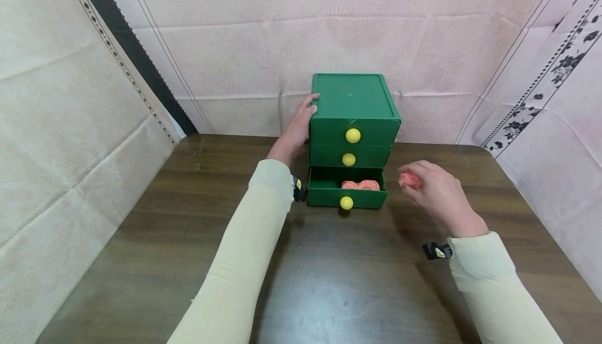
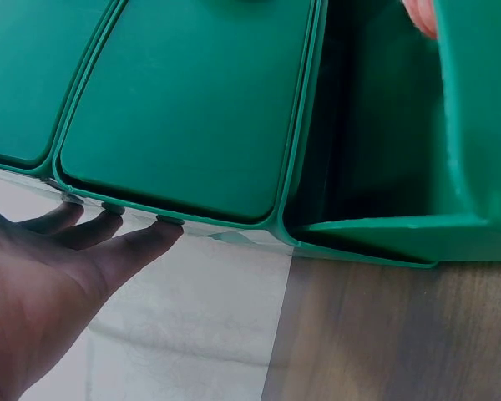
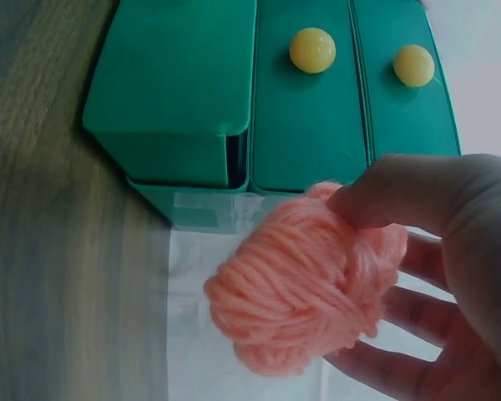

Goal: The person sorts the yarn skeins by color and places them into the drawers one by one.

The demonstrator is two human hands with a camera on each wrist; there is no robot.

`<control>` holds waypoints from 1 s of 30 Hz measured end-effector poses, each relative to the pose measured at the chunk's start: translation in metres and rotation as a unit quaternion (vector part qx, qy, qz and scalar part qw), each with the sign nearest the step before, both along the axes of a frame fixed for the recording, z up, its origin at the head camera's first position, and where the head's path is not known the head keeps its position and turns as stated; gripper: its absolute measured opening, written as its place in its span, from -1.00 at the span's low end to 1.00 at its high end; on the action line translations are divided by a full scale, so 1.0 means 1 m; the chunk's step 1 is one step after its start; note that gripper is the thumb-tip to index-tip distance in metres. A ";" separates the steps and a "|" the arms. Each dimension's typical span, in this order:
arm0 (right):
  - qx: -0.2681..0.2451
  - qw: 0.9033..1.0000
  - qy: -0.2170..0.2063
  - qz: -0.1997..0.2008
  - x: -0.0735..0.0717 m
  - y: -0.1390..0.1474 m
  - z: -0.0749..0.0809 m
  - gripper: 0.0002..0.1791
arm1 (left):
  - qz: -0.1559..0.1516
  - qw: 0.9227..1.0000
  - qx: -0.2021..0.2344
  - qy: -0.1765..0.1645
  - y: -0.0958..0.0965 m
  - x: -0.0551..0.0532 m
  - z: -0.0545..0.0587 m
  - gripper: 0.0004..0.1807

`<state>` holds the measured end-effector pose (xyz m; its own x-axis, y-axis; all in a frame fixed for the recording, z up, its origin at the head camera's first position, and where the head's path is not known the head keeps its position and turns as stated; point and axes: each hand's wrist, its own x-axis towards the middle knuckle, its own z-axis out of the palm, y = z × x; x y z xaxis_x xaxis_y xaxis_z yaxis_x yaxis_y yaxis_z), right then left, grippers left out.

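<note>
A green chest of three drawers (image 1: 355, 95) with yellow knobs stands at the back of the table. Its bottom drawer (image 1: 324, 197) is pulled out, and pink yarn (image 1: 361, 185) lies inside toward the right. My left hand (image 1: 297, 124) rests against the chest's left side, fingertips on the wall and top edge; the left wrist view shows its straight fingers (image 2: 142, 242) along that side. To the right of the drawer, my right hand (image 1: 437, 192) holds a ball of pink yarn (image 3: 305, 288) between thumb and fingers, above the table.
The brown wooden table (image 1: 155, 260) extends toward me and to both sides. Behind the chest hangs a pale patterned cloth (image 1: 226, 61), with more cloth at left and right. The upper two drawers (image 3: 309, 125) are closed, their round knobs sticking out.
</note>
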<state>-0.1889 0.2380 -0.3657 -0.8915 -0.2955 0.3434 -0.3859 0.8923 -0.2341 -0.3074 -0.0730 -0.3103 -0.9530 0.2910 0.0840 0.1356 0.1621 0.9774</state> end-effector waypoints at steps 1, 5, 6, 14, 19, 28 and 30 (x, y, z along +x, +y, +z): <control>-0.002 1.000 0.003 0.003 0.000 -0.001 0.000 -0.66 | 0.001 1.000 -0.001 0.000 0.000 0.001 0.001 -0.47; -0.009 1.000 0.007 0.010 -0.002 -0.006 -0.002 -0.65 | 0.004 1.000 0.006 -0.003 0.000 -0.006 -0.004 -0.47; -0.010 1.000 0.006 0.010 -0.003 -0.007 -0.003 -0.65 | 0.006 1.000 0.009 -0.002 0.000 -0.009 -0.006 -0.48; -0.024 1.000 0.001 0.011 -0.004 -0.017 -0.004 -0.62 | 0.022 0.999 0.018 0.015 0.002 -0.024 -0.023 -0.51; -0.036 0.999 0.020 0.027 -0.005 -0.023 -0.006 -0.65 | 0.018 1.000 0.018 0.008 0.002 -0.024 -0.022 -0.52; -0.047 0.996 0.055 0.048 -0.006 -0.036 -0.009 -0.66 | -0.002 1.000 0.004 -0.021 0.000 -0.001 0.000 -0.48; -0.048 0.995 0.064 0.053 -0.007 -0.039 -0.008 -0.66 | -0.004 1.000 0.000 -0.022 0.000 0.001 0.001 -0.48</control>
